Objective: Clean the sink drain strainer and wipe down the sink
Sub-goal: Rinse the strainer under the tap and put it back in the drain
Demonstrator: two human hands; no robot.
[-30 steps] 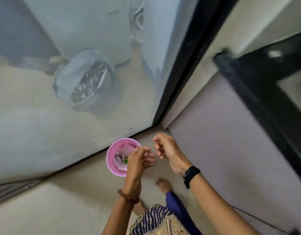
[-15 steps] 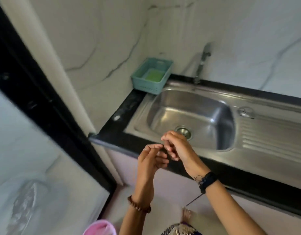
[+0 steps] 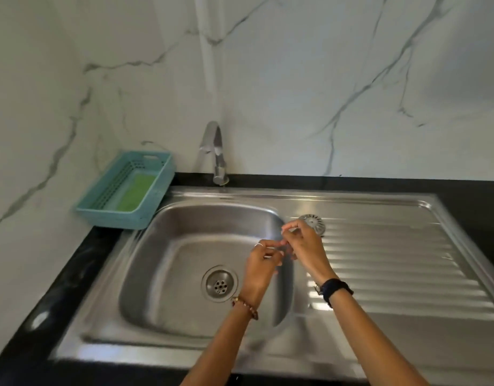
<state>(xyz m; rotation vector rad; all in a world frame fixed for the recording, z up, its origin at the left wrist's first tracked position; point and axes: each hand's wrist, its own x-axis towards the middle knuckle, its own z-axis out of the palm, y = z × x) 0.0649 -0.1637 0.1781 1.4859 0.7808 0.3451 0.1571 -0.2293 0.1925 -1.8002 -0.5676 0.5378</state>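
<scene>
A steel sink (image 3: 184, 324) is set in a black counter, its drain (image 3: 219, 284) uncovered in the basin floor. The round metal strainer (image 3: 314, 222) lies on the ribbed drainboard (image 3: 393, 274) just right of the basin. My left hand (image 3: 264, 263) and my right hand (image 3: 303, 246) hover together over the basin's right side, fingertips touching each other. Their fingers are loosely curled and I see nothing held in them. My right hand partly covers the strainer's near edge.
A chrome tap (image 3: 215, 154) stands behind the basin. A teal plastic basket (image 3: 106, 211) with a green scrub pad (image 3: 136, 192) sits on the counter at the back left. Marble walls close the back and left.
My view swung from a pink bin on the floor up to the sink. Both hands rose with it and now hang over the basin near the strainer.
</scene>
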